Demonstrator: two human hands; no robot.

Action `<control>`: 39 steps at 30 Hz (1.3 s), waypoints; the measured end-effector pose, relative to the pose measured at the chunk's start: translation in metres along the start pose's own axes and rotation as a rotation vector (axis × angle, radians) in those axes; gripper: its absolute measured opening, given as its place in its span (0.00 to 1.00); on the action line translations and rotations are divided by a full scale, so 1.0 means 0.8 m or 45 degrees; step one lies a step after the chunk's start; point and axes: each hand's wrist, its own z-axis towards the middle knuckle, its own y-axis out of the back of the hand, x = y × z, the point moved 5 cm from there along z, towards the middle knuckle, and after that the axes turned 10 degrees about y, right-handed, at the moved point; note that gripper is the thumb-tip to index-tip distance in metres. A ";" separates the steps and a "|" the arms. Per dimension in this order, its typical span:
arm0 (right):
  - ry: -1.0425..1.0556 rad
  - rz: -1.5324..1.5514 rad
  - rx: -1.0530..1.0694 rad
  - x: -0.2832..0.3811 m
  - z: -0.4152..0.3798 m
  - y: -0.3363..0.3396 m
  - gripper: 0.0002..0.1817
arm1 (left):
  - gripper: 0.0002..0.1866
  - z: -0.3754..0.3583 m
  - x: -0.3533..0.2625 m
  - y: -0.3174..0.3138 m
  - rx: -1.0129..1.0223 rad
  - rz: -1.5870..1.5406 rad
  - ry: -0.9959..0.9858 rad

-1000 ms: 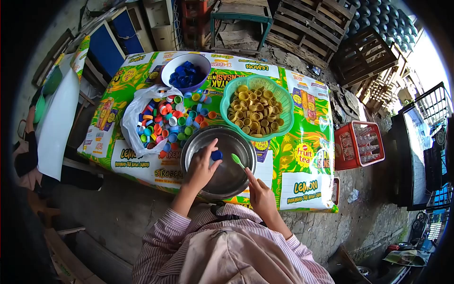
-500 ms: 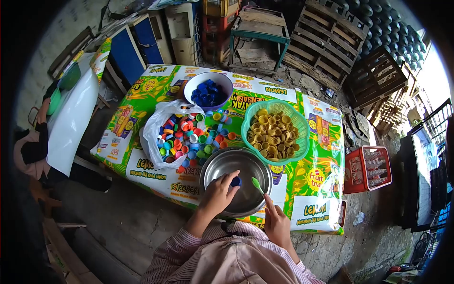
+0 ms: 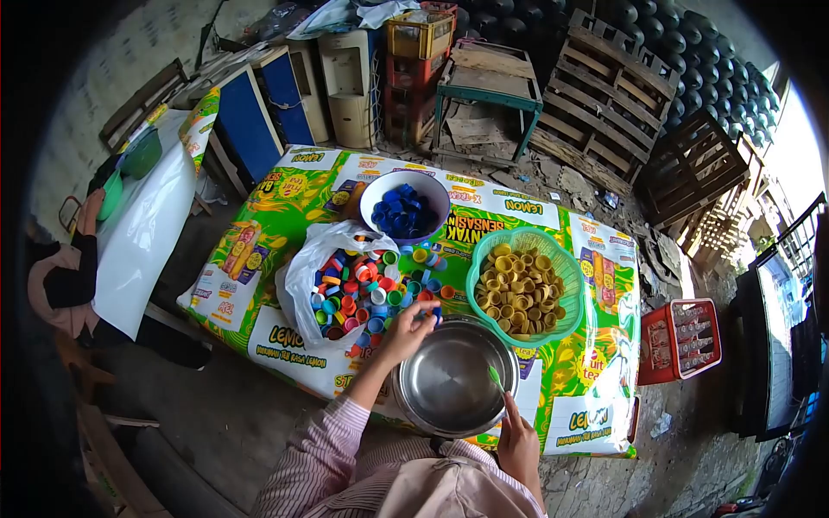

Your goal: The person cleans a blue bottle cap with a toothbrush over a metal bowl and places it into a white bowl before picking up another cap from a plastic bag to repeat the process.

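My left hand point(image 3: 406, 335) pinches a dark blue bottle cap point(image 3: 437, 316) above the upper left rim of a steel bowl point(image 3: 414, 399). In my right hand point(image 3: 520, 442), a slim green toothbrush point(image 3: 495, 377) points over the bowl's right side. The bowl has a shiny inside with no caps visible in it. A white plastic bag point(image 3: 300, 312) full of mixed coloured bottle caps point(image 3: 378, 296) lies open left of the bowl, some caps spilling to its right. Behind it, a white and purple basin point(image 3: 371, 195) holds dark blue caps point(image 3: 404, 211). A turquoise basket point(image 3: 570, 298) contains yellowish caps point(image 3: 521, 289).
Printed green and white plastic sheeting point(image 3: 289, 203) covers the table. At the left, another person's hand point(image 3: 90, 211) is by a green bowl point(image 3: 110, 195) near a white surface point(image 3: 142, 259). A red crate point(image 3: 658, 345) stands on the floor at right; wooden pallets point(image 3: 604, 95) lean behind.
My left hand has lifted the blue cap from over the bowl's middle to its upper left rim. My right hand still holds the toothbrush at the bowl's right. The view has shifted slightly.
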 end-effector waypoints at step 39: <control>-0.002 0.065 0.035 0.039 0.018 -0.033 0.25 | 0.47 -0.115 0.012 0.246 -1.143 1.546 0.331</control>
